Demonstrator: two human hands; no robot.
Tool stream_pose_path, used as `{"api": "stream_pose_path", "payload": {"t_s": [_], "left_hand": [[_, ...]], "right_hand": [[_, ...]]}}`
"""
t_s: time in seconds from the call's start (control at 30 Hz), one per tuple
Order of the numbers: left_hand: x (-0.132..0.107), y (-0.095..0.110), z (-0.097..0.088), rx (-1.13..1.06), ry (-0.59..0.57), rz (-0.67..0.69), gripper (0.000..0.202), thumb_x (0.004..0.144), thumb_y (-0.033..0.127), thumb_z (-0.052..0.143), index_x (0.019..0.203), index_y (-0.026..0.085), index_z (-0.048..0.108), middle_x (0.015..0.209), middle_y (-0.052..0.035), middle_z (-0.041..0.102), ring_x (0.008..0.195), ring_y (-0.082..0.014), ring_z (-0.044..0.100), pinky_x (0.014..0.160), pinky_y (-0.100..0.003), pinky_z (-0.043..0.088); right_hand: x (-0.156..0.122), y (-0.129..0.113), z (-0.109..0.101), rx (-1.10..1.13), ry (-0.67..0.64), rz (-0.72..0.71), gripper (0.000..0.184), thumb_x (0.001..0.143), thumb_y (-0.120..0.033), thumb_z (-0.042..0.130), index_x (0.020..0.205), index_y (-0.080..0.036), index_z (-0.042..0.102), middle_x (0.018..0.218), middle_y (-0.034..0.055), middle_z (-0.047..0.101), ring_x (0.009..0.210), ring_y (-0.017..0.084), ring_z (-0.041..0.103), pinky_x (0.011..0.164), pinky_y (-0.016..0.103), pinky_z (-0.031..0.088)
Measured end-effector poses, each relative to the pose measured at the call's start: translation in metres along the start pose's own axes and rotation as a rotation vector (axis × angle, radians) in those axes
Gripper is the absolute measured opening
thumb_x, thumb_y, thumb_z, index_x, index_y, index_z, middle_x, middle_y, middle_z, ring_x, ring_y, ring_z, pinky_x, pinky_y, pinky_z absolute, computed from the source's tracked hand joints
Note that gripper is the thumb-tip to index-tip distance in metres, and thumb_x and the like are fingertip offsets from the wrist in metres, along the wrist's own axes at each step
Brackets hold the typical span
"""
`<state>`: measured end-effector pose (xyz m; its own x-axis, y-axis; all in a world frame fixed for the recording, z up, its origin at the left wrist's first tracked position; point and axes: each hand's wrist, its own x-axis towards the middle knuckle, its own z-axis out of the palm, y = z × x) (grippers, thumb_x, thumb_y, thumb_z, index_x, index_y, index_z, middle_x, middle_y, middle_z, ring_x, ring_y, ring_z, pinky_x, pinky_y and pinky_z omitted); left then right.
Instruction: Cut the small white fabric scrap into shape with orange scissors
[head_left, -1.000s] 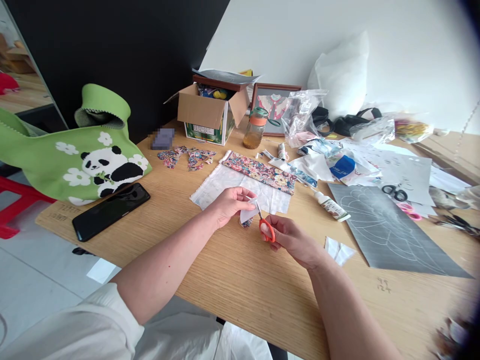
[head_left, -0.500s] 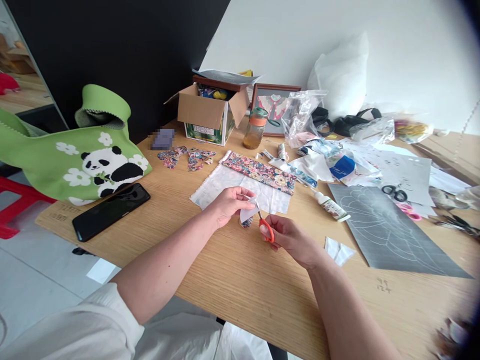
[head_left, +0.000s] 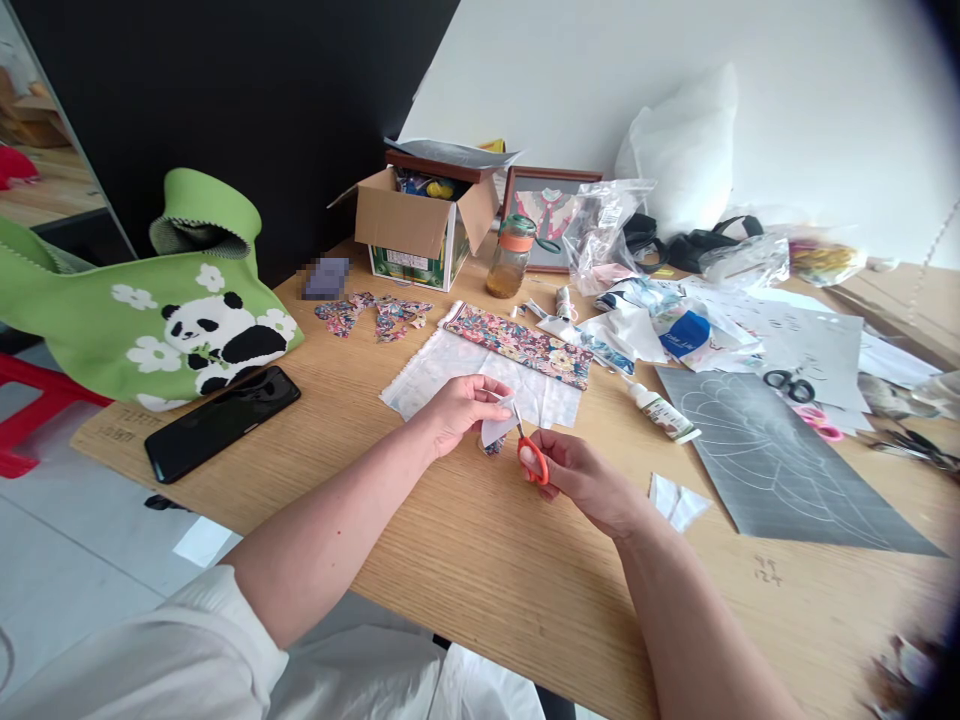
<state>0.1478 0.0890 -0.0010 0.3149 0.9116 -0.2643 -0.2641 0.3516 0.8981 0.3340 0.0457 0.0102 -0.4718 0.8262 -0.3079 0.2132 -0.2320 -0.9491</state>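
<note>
Between the thumb and fingers of my left hand (head_left: 466, 410) is a small fabric piece (head_left: 495, 428), its pale side facing me. A scrap with a floral print shows just below it. My right hand (head_left: 562, 465) grips orange-handled scissors (head_left: 534, 460), thumb through one loop. Their blades meet the right edge of the fabric piece; the exact blade gap is too small to tell. Behind my hands lies a larger floral cloth (head_left: 517, 345), partly folded so its pale back also shows. Several cut floral pieces (head_left: 394, 318) rest at the back left.
A phone (head_left: 223, 424) and a green panda bag (head_left: 187, 320) are at left. Toward the back stand an open carton (head_left: 409, 225) and a jar (head_left: 510, 262). To the right are a glue bottle (head_left: 664, 412), a pale scrap (head_left: 677, 502), a grey drawn sheet (head_left: 780, 460) and black-handled scissors (head_left: 789, 386).
Almost nothing differs. The orange-handled scissors and the fabric piece have shifted very slightly; both hands keep their hold.
</note>
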Motion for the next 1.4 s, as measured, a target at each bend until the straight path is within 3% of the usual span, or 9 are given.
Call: {"api": "stream_pose_path", "payload": {"t_s": [0.77,1.4], "left_hand": [[-0.0004,-0.0003,0.0003,-0.017,-0.003,0.002,0.033,0.059,0.008,0.074,0.089,0.011,0.061,0.071,0.0000,0.059,0.060,-0.0095,0.057,0.056,-0.022,0.045],[-0.0017,0.0028,0.0001,0.055,0.034,0.003,0.029,0.061,0.009,0.072,0.088,0.011,0.062,0.076,0.0006,0.056,0.063,-0.0076,0.055,0.055,-0.020,0.044]], "right_hand": [[0.0017,0.0069,-0.0042,-0.048,0.028,-0.009,0.047,0.074,-0.061,0.069,0.073,-0.017,0.052,0.064,-0.0035,0.047,0.054,0.008,0.038,0.050,0.025,0.029],[0.0008,0.0024,-0.0016,-0.077,0.040,0.021,0.051,0.070,-0.065,0.069,0.072,-0.018,0.051,0.063,-0.0038,0.045,0.055,0.009,0.037,0.050,0.026,0.029]]}}
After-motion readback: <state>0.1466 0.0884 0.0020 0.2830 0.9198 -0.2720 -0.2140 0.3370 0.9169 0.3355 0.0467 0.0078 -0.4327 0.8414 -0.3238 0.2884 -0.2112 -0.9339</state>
